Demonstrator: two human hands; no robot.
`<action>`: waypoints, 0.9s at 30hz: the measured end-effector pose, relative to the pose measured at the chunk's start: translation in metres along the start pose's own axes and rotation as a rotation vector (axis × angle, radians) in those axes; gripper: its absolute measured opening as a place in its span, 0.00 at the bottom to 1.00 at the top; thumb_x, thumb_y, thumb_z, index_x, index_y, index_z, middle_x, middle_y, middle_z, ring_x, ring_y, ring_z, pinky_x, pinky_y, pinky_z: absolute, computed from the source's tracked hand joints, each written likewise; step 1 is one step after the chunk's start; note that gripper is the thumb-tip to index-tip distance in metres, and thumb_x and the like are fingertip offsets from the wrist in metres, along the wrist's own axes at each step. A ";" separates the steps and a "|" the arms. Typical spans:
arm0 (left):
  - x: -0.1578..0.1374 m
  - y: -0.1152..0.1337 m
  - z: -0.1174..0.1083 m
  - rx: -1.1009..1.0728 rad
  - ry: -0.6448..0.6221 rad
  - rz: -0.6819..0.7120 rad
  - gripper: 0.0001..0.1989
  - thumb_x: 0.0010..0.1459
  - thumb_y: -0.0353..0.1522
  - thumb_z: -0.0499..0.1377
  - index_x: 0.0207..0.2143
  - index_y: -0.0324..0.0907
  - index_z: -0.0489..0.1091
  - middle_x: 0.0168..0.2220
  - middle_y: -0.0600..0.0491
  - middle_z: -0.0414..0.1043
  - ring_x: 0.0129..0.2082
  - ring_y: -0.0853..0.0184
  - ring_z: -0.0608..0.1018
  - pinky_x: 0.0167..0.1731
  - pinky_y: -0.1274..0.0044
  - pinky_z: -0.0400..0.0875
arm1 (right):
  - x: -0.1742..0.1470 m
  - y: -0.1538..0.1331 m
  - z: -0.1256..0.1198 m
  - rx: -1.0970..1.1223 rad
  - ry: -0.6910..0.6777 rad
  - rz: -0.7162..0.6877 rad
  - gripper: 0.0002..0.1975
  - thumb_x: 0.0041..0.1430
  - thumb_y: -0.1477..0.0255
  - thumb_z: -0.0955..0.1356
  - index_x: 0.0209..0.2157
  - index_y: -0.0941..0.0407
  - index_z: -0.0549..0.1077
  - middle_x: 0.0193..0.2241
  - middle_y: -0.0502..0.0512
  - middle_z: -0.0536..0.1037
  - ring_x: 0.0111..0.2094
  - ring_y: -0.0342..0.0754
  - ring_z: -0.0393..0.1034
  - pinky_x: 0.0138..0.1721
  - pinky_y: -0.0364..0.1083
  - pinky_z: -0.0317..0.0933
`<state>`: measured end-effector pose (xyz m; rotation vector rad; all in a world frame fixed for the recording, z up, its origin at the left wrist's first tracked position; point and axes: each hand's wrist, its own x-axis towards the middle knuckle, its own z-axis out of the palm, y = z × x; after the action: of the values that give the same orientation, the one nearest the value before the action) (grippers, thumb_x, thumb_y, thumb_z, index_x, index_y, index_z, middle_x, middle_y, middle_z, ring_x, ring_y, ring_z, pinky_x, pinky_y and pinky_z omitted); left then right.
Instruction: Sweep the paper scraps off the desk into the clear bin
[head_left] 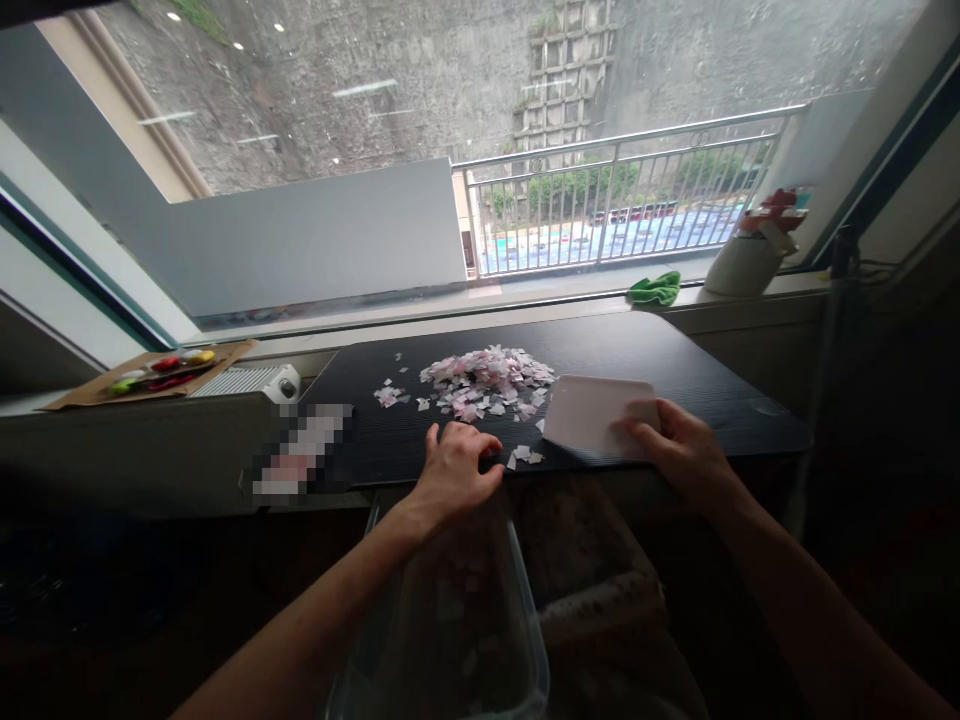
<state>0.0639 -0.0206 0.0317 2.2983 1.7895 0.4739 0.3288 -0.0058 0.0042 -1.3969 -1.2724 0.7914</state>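
Note:
My right hand (679,450) grips a thin white rectangular card (589,408) by its right end, thumb on the near face. The card stands tilted over the black tabletop (645,350), its left edge close to a pile of small white and pink paper scraps (495,370). My left hand (461,465) rests at the table's near edge, its fingers curved and apart, with nothing visible in them. Just right of it lies a small cluster of loose paper bits (525,456). Below my left arm is a clear plastic bin (536,640) with some scraps inside.
Beside the bin sits a brownish sack or box (600,590). A green cloth (655,289) and a white spray bottle (742,262) stand on the windowsill. At left are a white radiator (244,383) and cardboard (150,375) with colourful items; a blurred-out object lies on the table's left end.

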 end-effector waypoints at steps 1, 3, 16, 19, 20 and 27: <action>0.000 0.002 0.001 0.004 -0.026 -0.021 0.10 0.54 0.31 0.62 0.39 0.45 0.77 0.40 0.51 0.77 0.49 0.57 0.73 0.60 0.54 0.53 | 0.001 0.001 0.000 -0.010 -0.002 -0.002 0.11 0.49 0.63 0.70 0.34 0.54 0.75 0.28 0.50 0.78 0.29 0.48 0.73 0.30 0.45 0.66; 0.000 0.005 0.003 0.016 -0.058 -0.051 0.12 0.55 0.32 0.62 0.42 0.45 0.77 0.42 0.49 0.76 0.49 0.57 0.72 0.57 0.57 0.58 | 0.003 0.002 0.001 -0.014 -0.026 0.005 0.12 0.48 0.64 0.70 0.34 0.55 0.76 0.28 0.51 0.79 0.30 0.48 0.73 0.30 0.45 0.66; -0.002 0.013 0.015 0.022 -0.026 -0.010 0.09 0.57 0.32 0.60 0.39 0.47 0.78 0.34 0.51 0.76 0.44 0.58 0.72 0.47 0.65 0.63 | 0.004 -0.008 0.006 0.143 -0.125 0.106 0.13 0.45 0.66 0.72 0.35 0.54 0.77 0.31 0.51 0.81 0.30 0.48 0.75 0.30 0.44 0.69; -0.002 0.011 0.016 0.003 -0.003 0.004 0.08 0.57 0.32 0.60 0.38 0.47 0.78 0.34 0.51 0.76 0.43 0.58 0.72 0.46 0.64 0.63 | 0.017 -0.003 0.015 0.111 -0.109 0.061 0.12 0.45 0.67 0.71 0.34 0.54 0.77 0.31 0.51 0.81 0.31 0.49 0.76 0.31 0.45 0.70; -0.002 0.010 0.016 -0.005 0.004 0.007 0.08 0.56 0.32 0.60 0.38 0.47 0.78 0.33 0.51 0.76 0.42 0.58 0.72 0.46 0.64 0.63 | 0.020 0.000 0.018 0.102 -0.109 0.051 0.12 0.44 0.67 0.71 0.34 0.54 0.77 0.31 0.51 0.82 0.31 0.49 0.76 0.31 0.45 0.70; -0.005 0.014 0.018 -0.012 0.020 0.010 0.11 0.56 0.30 0.60 0.42 0.45 0.78 0.35 0.51 0.78 0.43 0.57 0.73 0.53 0.59 0.60 | 0.021 -0.001 0.017 0.132 -0.145 0.118 0.11 0.42 0.69 0.72 0.31 0.55 0.78 0.29 0.51 0.82 0.28 0.47 0.75 0.28 0.44 0.69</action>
<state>0.0819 -0.0276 0.0186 2.3040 1.7799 0.5090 0.3168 0.0187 0.0042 -1.3365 -1.2319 1.0544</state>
